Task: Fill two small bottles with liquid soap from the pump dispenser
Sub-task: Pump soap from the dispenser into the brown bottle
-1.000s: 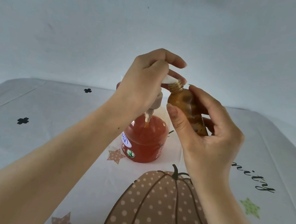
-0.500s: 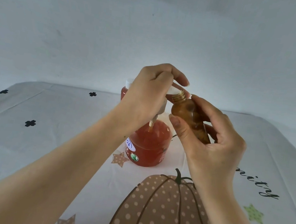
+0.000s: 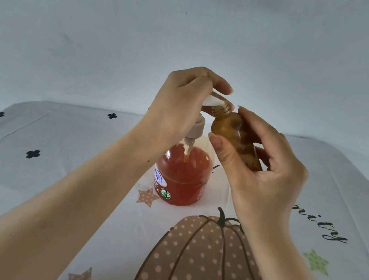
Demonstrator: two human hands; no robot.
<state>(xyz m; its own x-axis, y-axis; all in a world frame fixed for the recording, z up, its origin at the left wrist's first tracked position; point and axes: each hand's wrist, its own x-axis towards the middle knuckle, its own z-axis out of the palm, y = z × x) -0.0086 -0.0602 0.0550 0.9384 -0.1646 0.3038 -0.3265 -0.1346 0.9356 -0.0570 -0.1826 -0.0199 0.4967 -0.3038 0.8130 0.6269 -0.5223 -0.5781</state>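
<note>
A clear round plastic pump dispenser [image 3: 183,179] of orange-red liquid soap stands on the table [image 3: 65,147], just beyond a brown polka-dot pumpkin print [image 3: 198,259] on the white tablecloth. Low on its front are a blue-and-white oval label [image 3: 158,176], cut off by the left forearm, and a small round green-and-white emblem [image 3: 166,194]. The pale lettering between them is too small to read.

The left hand [image 3: 183,102] is on the white pump head [image 3: 212,101], its fingers [image 3: 221,86] curled over the top and clamped on it.

The right hand [image 3: 263,173] holds a small amber plastic bottle [image 3: 233,134] in the air to the right of the dispenser. Thumb and fingers are closed round its body. The bottle is uncapped and tilted, and its threaded neck [image 3: 222,108] meets the tip of the nozzle. Amber-brown liquid shows inside.

On the cloth, black cursive writing [image 3: 322,226] shows right of the right wrist. Only "nity" can be read, since the hand hides the start. Brown dotted stars [image 3: 147,197], a green star [image 3: 316,261] and small black clover marks [image 3: 33,153] are scattered on the cloth.
</note>
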